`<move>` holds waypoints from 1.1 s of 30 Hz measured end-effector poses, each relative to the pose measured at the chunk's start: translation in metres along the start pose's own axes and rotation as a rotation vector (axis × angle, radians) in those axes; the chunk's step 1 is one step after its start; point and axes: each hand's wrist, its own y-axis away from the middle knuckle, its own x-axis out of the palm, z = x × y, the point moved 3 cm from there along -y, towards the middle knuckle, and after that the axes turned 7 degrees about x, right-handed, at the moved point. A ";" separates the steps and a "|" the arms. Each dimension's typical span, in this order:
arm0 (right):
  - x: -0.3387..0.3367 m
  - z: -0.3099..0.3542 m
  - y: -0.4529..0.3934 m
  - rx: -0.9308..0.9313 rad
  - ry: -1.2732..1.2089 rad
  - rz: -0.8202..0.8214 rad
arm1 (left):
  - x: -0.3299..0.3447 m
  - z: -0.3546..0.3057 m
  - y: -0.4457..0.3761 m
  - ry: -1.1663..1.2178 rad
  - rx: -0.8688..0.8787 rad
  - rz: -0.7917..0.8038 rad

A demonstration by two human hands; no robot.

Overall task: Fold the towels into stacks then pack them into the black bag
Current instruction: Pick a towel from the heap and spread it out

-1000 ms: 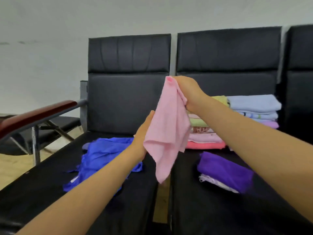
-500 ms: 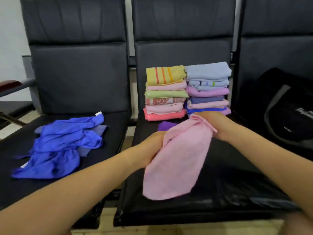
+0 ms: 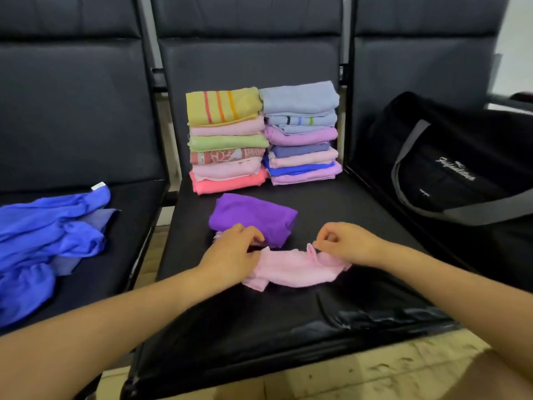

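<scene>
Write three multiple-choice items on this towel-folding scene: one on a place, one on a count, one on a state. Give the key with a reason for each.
1. Where does the black bag sit?
A. on the seat right of the stacks
B. on the floor
C. on the seat with the blue cloth

2. How many stacks of folded towels stand at the back of the middle seat?
A. one
B. two
C. four

3. What state is the pink towel in?
A. folded on a stack
B. packed in the bag
C. bunched on the seat, held by both hands

Key: 1 A, it rests on the right-hand seat. 2 B, a left stack and a right stack stand side by side. 3 C, the left hand and right hand pinch its ends.
</scene>
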 end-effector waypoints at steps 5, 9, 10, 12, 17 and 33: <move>0.012 -0.005 -0.001 -0.064 0.048 0.178 | 0.011 -0.020 0.001 -0.178 0.214 0.129; 0.018 -0.013 -0.008 -0.057 0.079 0.209 | 0.027 -0.007 0.000 -0.187 0.156 0.204; 0.018 -0.015 -0.010 -0.050 0.075 0.188 | 0.026 -0.004 -0.002 -0.177 0.148 0.184; 0.016 -0.016 -0.014 -0.044 0.082 0.163 | 0.022 0.000 -0.006 -0.109 0.093 0.178; 0.011 -0.019 -0.011 -0.026 -0.148 0.218 | 0.010 0.016 -0.005 0.075 -0.004 0.233; -0.038 0.013 0.023 0.116 -1.256 0.091 | -0.045 -0.037 0.002 1.187 -0.405 -0.143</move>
